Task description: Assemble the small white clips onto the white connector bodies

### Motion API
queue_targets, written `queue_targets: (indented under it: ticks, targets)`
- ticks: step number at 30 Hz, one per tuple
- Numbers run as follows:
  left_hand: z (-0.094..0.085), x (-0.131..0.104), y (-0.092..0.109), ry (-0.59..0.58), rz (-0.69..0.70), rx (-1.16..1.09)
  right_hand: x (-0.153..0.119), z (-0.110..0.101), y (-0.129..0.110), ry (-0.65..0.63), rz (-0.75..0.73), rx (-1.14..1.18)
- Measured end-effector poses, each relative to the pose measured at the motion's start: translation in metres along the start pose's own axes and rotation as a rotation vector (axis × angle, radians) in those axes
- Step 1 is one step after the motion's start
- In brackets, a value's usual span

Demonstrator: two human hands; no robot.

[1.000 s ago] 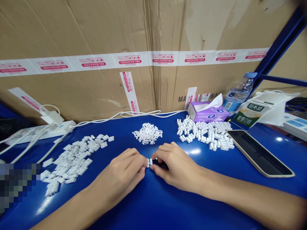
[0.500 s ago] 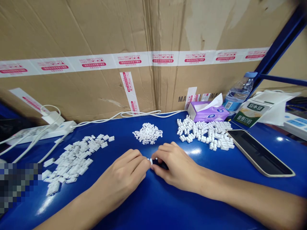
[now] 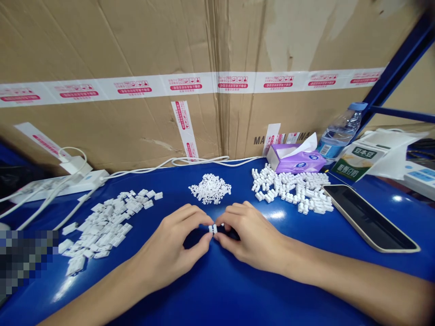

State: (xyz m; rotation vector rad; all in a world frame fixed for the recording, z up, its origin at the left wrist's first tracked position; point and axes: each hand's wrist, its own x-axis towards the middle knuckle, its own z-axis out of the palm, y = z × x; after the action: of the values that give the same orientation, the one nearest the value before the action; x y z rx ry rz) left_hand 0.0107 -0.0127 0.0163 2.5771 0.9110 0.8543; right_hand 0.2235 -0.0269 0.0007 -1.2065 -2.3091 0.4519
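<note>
A small white plastic piece is pinched between my two hands, just in front of the middle pile. My left hand grips its left side with thumb and forefinger tips, leaving a rounded gap behind them. From the other side, the thumb and fingers of my right hand hold it, the remaining fingers curled. Something dark shows beneath the right fingers; I cannot make out what. Beyond the hands lies a heap of tiny white pieces. Boxy white plastic pieces spread at left, and two-lobed white pieces lie at right.
On the blue tabletop, a phone lies at right. Behind it are a purple tissue pack, a water bottle and a carton. A power strip with white cables sits at left. Cardboard walls the back.
My left fingers have opened out from a closed curl, so thumb and forefinger tips now show on the white piece. The right hand stays almost still.
</note>
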Motion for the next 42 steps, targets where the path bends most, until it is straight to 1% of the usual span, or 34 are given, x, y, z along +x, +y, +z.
queue_targets:
  ticks: [3,7,10,12,16,18,21,25,29,34,39,42]
  targets:
    - [0.003,-0.001,-0.003,-0.049,-0.078,-0.029,0.0,0.0,0.0,0.002,0.0,0.004]
    - [0.005,-0.003,-0.007,-0.1,-0.131,-0.067,0.001,-0.001,0.0,-0.006,0.008,0.009]
    - [0.005,-0.003,-0.008,-0.117,-0.145,-0.081,0.0,-0.001,0.0,-0.005,0.006,0.001]
    - [0.005,-0.002,-0.009,-0.102,-0.15,-0.063,0.0,-0.001,0.0,-0.004,0.003,-0.004]
    - [0.004,-0.004,-0.012,-0.013,-0.138,0.047,0.002,-0.001,0.004,0.021,0.0,-0.036]
    - [0.003,-0.005,-0.015,0.003,-0.125,0.137,0.004,-0.001,0.008,0.043,-0.001,-0.056]
    - [0.002,-0.01,-0.019,-0.032,-0.113,0.275,0.004,-0.003,0.012,0.055,0.0,-0.099]
    - [0.002,-0.021,-0.023,-0.103,-0.127,0.404,-0.005,-0.01,0.012,0.046,-0.002,-0.167]
    - [0.003,-0.03,-0.024,-0.167,-0.137,0.448,-0.015,-0.011,0.011,-0.018,0.01,-0.244]
    - [0.006,-0.033,-0.022,-0.223,-0.125,0.468,-0.021,-0.004,0.012,-0.192,0.023,-0.272]
    - [0.008,-0.031,-0.02,-0.281,-0.135,0.522,-0.021,-0.001,0.013,-0.231,0.057,-0.304]
    - [0.01,-0.032,-0.021,-0.274,-0.133,0.534,-0.021,0.0,0.014,-0.223,0.052,-0.311]
